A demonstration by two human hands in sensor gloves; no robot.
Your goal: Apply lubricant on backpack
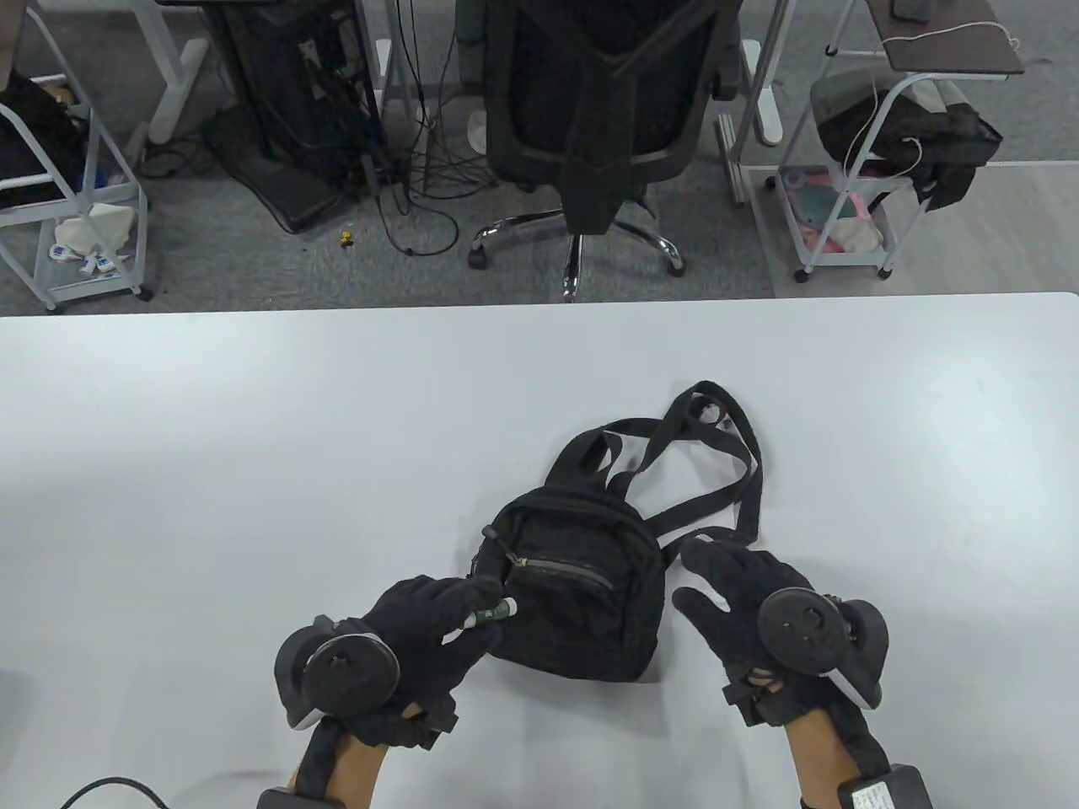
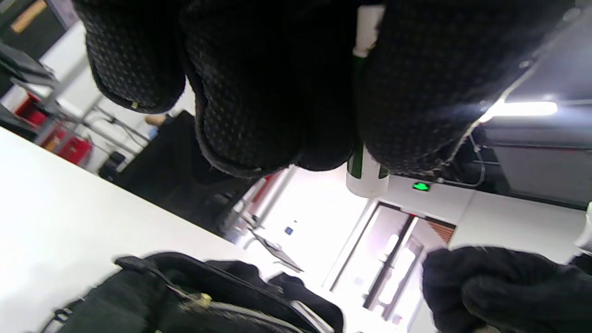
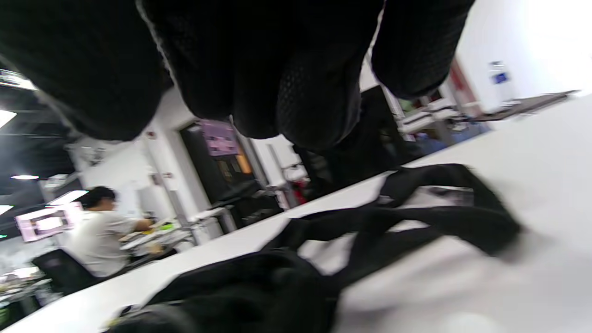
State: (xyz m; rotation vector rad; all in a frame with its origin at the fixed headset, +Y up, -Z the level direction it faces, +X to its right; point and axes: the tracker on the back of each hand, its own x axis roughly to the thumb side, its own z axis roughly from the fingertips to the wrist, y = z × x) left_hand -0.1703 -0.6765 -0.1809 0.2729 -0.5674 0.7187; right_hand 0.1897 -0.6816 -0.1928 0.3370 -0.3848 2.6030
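Note:
A small black backpack (image 1: 582, 581) lies on the white table (image 1: 253, 438), its straps (image 1: 716, 455) spread toward the far right. Its front zipper (image 1: 560, 569) runs across the pocket. My left hand (image 1: 421, 632) grips a small green-and-white lubricant tube (image 1: 493, 613), its tip close to the bag's left edge near the zipper end. The tube also shows in the left wrist view (image 2: 365, 173) between my fingers. My right hand (image 1: 742, 598) is open, fingers spread, just right of the backpack, near the straps. The backpack shows in the right wrist view (image 3: 259, 286) below my fingers.
A black office chair (image 1: 603, 126) stands beyond the table's far edge. Wire carts (image 1: 860, 185) and a computer tower (image 1: 295, 109) stand on the floor behind. A black cable (image 1: 101, 788) lies at the table's near left corner.

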